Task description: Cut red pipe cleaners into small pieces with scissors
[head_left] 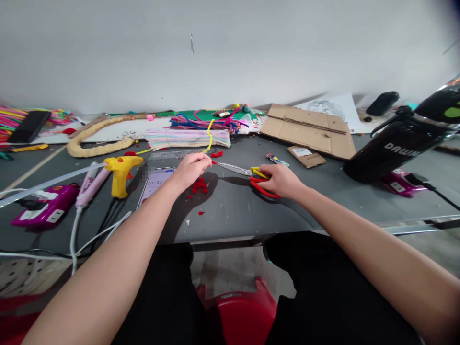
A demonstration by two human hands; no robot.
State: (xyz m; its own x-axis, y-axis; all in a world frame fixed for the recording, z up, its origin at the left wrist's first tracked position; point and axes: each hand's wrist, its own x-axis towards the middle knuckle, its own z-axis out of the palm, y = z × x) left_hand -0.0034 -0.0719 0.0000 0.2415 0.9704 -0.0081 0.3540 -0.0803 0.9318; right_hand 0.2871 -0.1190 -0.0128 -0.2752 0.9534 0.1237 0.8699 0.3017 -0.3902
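Observation:
My left hand (190, 168) pinches the lower end of a yellow pipe cleaner (209, 136) that stands up and curls over at the top. My right hand (281, 180) is closed around the red and yellow handles of a pair of scissors (235, 168), whose metal blades point left toward the fingertips of my left hand. Small red cut pieces (199, 186) lie on the grey table (233, 211) just below my left hand. A few more red bits (216, 154) lie beside the pipe cleaner.
A phone (155, 183), a yellow glue gun (120, 173) and a pink tool (45, 207) sit at left. Bundles of pipe cleaners (187, 137) and a tan fuzzy loop (95, 143) lie behind. Cardboard (309, 129) and a black bottle (402, 141) stand at right.

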